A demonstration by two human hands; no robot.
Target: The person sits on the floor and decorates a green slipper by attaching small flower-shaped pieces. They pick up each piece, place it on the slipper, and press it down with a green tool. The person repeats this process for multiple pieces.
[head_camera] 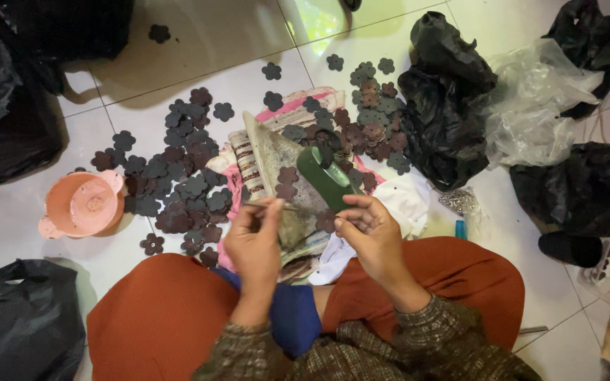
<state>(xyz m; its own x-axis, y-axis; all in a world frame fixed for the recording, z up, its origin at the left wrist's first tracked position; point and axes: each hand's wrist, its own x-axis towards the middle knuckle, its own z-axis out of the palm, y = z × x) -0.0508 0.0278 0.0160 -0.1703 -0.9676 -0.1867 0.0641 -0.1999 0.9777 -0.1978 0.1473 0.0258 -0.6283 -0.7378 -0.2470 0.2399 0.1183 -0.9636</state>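
Down low, I see my left hand (pixel 254 240) pinching a thin needle (pixel 277 205); right hand (pixel 370 229) half-curled, holding nothing I can tell, beside flat dark flower cutouts (pixel 178 180) crowding the glossy tile floor (pixel 234 42).

1. Light is dim and warm overall; the white tiled floor (pixel 199 49) looks greyish.
2. A bright greenish glare patch (pixel 319 17) sits on the tiles at the top edge.
3. Black plastic bags (pixel 8 106) lose detail in shadow.
4. The hands (pixel 255 243) are slightly soft; focus is otherwise fair.
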